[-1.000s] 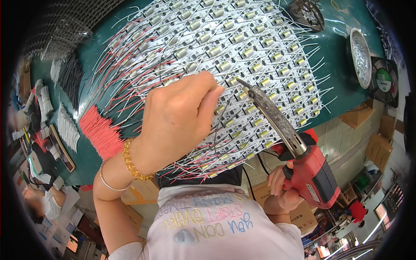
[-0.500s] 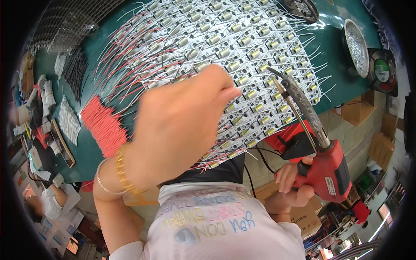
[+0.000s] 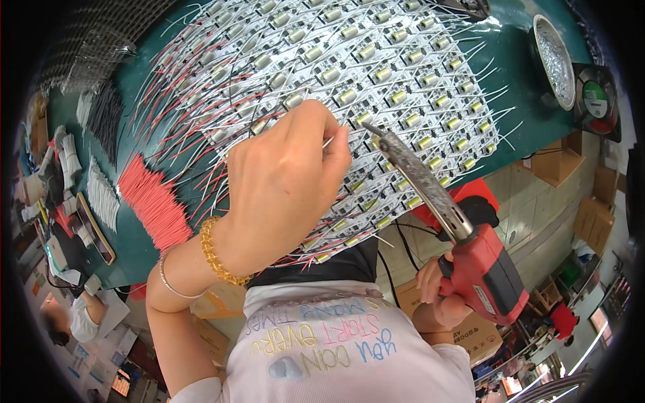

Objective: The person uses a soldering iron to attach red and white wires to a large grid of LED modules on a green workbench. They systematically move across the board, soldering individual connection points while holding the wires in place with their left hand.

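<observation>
Far left, a bundle of red wire lengths (image 3: 153, 205) lies fanned on the green table (image 3: 531, 107), with white wire bundles (image 3: 102, 195) and black ones (image 3: 107, 117) beyond it. Moving in, the left hand (image 3: 282, 181) sits over the near edge of the panel of small white circuit boards (image 3: 349, 87), wrist wearing a gold bead bracelet (image 3: 218, 255) and a thin silver bangle (image 3: 171, 285). Its fingers (image 3: 336, 151) are curled tight, pinched on a thin white wire (image 3: 327, 142) that pokes out just at the fingertips, right above the boards. Just beside those fingertips, to the right, the metal tip of the red soldering gun (image 3: 457, 235) comes down onto the panel, close to the pinched wire. The right hand (image 3: 440, 292) is wrapped closed round the gun's red handle, low and off the table edge. Far right, a round tin (image 3: 554, 60) rests on the table.
</observation>
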A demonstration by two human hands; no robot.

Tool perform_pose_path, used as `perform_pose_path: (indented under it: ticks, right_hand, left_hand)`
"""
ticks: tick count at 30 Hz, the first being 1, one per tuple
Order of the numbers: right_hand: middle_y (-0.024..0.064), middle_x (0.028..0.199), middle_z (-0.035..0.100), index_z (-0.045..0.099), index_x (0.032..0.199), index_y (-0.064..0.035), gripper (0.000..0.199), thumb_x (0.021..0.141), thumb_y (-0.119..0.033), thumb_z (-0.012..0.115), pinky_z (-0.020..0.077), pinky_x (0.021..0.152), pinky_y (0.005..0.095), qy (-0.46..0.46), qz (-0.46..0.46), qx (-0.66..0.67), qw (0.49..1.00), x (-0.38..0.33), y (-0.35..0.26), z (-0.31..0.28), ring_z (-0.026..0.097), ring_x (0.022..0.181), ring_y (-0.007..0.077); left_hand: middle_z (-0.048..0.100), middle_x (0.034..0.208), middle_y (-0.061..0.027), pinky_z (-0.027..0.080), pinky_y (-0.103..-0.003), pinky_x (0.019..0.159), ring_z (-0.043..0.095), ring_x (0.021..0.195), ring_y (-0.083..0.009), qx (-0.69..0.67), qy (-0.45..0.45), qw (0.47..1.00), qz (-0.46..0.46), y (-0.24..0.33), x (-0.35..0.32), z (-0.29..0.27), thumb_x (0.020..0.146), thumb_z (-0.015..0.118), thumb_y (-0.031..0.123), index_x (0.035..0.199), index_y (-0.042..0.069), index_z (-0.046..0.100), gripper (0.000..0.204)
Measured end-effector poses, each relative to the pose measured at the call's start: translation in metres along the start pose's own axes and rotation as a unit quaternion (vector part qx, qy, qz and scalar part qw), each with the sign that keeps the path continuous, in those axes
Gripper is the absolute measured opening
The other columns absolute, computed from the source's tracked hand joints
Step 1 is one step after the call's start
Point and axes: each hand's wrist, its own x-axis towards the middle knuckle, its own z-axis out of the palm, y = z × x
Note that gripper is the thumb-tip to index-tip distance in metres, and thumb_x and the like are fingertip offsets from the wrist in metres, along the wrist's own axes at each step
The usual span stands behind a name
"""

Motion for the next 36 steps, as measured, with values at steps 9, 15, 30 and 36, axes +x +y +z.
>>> perform_pose_path:
  ticks: [9, 15, 30, 36]
  right_hand:
    - [0.0058, 0.070, 0.057, 0.061, 0.101, -0.0033, 0.037, 0.073, -0.028, 0.064, 0.0402, 0.054, 0.0328, 0.023, 0.091, -0.147, 0.985, 0.003, -0.009, 0.011, 0.053, 0.061, 0.0249]
    - [0.0049, 0.069, 0.056, 0.060, 0.102, -0.0041, 0.037, 0.074, -0.028, 0.064, 0.0402, 0.057, 0.0324, 0.009, 0.092, -0.118, 0.989, 0.008, -0.019, 0.010, 0.053, 0.062, 0.0236]
    - [-0.0034, 0.052, 0.047, 0.036, 0.133, 0.0033, 0.089, 0.083, -0.067, 0.055, 0.0396, 0.046, 0.0269, 0.038, 0.004, 0.121, 0.992, 0.000, -0.011, 0.009, 0.045, 0.044, 0.0113]
    - [-0.0030, 0.052, 0.048, 0.040, 0.126, 0.0042, 0.091, 0.078, -0.072, 0.055, 0.0400, 0.046, 0.0271, -0.015, -0.044, 0.140, 0.989, -0.002, -0.007, -0.001, 0.045, 0.044, 0.0120]
  left_hand:
    - [0.057, 0.060, -0.0053, 0.039, -0.033, 0.039, 0.054, 0.044, -0.0222, 0.041, 0.017, 0.999, 0.031, -0.001, 0.000, 0.007, 0.078, 0.070, 0.008, 0.076, 0.007, 0.051, 0.019]
    - [0.055, 0.059, -0.0050, 0.039, -0.033, 0.039, 0.053, 0.043, -0.0215, 0.031, 0.027, 0.998, 0.045, -0.001, -0.001, 0.008, 0.077, 0.071, 0.006, 0.076, 0.006, 0.051, 0.020]
    - [0.056, 0.076, -0.0079, 0.044, -0.030, 0.055, 0.056, 0.063, -0.0196, 0.042, 0.100, 0.986, 0.123, 0.000, 0.003, -0.003, 0.074, 0.073, -0.001, 0.080, 0.002, 0.062, 0.013]
    - [0.056, 0.083, -0.0091, 0.045, -0.030, 0.059, 0.056, 0.068, -0.0224, -0.001, 0.011, 0.995, 0.098, 0.006, -0.007, 0.002, 0.071, 0.073, -0.004, 0.079, 0.001, 0.063, 0.014]
